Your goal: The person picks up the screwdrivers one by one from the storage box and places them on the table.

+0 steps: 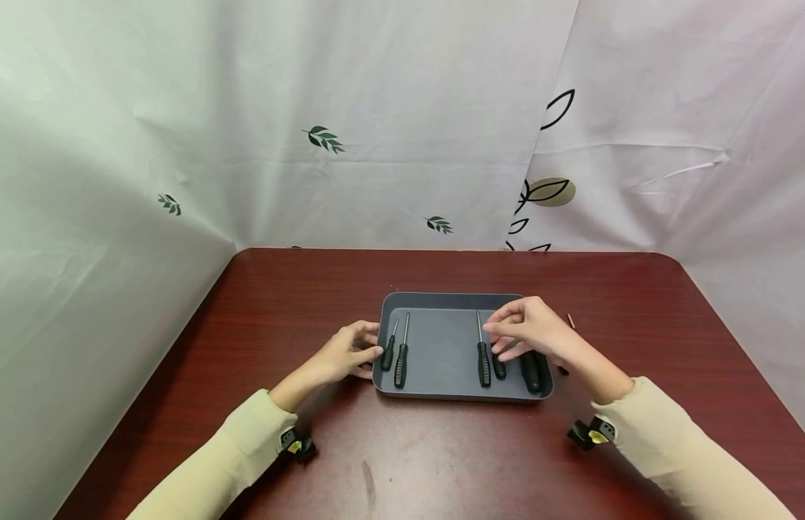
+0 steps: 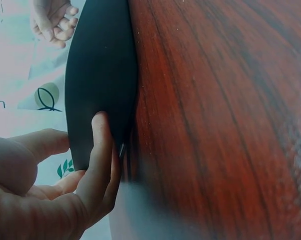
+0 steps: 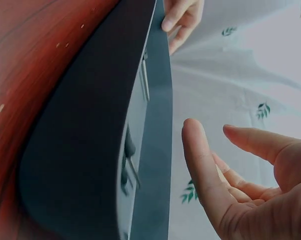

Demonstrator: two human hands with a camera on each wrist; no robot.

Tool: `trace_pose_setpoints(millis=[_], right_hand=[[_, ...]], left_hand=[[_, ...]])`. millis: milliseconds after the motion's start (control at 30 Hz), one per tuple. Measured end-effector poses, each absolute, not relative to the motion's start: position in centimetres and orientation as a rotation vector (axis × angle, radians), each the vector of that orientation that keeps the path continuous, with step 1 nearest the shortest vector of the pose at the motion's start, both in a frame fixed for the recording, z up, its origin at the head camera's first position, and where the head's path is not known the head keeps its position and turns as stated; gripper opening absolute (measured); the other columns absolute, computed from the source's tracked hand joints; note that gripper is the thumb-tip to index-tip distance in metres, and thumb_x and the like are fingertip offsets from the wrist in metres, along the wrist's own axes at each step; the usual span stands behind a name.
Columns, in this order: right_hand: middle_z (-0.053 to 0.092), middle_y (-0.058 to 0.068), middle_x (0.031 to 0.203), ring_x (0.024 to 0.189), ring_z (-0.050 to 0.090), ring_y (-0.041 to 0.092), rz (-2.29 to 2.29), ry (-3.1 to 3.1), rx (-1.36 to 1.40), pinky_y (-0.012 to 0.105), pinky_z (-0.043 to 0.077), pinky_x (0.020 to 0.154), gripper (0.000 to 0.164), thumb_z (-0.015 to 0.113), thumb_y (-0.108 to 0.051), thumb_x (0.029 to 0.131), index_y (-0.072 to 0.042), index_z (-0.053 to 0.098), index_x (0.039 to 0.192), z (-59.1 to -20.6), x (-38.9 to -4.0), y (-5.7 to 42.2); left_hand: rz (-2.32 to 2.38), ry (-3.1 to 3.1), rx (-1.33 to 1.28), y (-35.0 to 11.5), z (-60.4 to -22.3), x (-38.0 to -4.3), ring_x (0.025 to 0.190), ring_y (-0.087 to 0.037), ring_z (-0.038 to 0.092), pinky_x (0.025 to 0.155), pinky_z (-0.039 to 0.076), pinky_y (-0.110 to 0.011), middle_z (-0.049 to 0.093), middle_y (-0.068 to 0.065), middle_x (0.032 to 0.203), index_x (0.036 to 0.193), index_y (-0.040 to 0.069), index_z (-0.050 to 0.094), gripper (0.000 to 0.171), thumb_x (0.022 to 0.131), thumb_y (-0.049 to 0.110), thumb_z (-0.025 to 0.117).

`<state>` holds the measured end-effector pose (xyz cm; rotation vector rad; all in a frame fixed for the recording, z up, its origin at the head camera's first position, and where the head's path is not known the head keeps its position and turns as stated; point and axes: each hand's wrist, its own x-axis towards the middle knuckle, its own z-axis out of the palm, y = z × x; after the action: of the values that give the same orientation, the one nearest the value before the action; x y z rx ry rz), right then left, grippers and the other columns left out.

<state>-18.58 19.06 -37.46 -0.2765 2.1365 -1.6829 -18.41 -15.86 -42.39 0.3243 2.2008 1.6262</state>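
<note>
A grey rectangular tray (image 1: pixel 441 396) lies on the table with several black-handled screwdrivers in it. My left hand (image 1: pixel 342 352) grips its left wall, with fingers against the outer side in the left wrist view. Near that side lie a short screwdriver (image 1: pixel 388 354) and a longer one (image 1: pixel 400 365). Over the right part hovers my right hand (image 1: pixel 529 328), fingers loosely bent and thumb apart, holding nothing. Beneath it are a slim screwdriver (image 1: pixel 483 363), a second one (image 1: pixel 499 366) partly covered by the fingers, and a thick black handle (image 1: pixel 531 372).
On the reddish-brown table (image 1: pixel 298 282), a thin object (image 1: pixel 570 321) lies right of the tray, partly hidden behind the right wrist. White curtains (image 1: pixel 376 87) with leaf prints stand behind the table and at both sides.
</note>
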Motion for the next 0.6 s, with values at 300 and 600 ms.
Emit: trace_pose_setpoints(millis=[300,600], right_hand=[[0.07,0.026,0.087,0.07,0.071,0.028,-1.696,2.081,-0.308,0.046,0.062,0.066,0.03,0.068,-0.005,0.095,0.019,0.061,0.11,-37.9,-18.7,16.6],[0.067,0.027,0.081,0.066,0.071,0.028,-1.705,2.059,-0.283,0.048,0.062,0.064,0.031,0.071,-0.01,0.094,0.016,0.064,0.108,-38.6,-18.8,14.3]], left_hand=[[1.623,2.208,0.335,-15.8,-42.5,-18.4,0.096,-0.029,0.063,0.069,0.063,-0.043,0.051,-0.03,0.12,0.142,-0.015,0.035,0.05,0.099,-0.003,0.057],[1.622,2.205,0.338,-15.9,-42.5,-18.5,0.094,-0.029,0.064,0.069,0.063,-0.043,0.05,-0.031,0.12,0.142,-0.015,0.035,0.051,0.099,-0.002,0.058]])
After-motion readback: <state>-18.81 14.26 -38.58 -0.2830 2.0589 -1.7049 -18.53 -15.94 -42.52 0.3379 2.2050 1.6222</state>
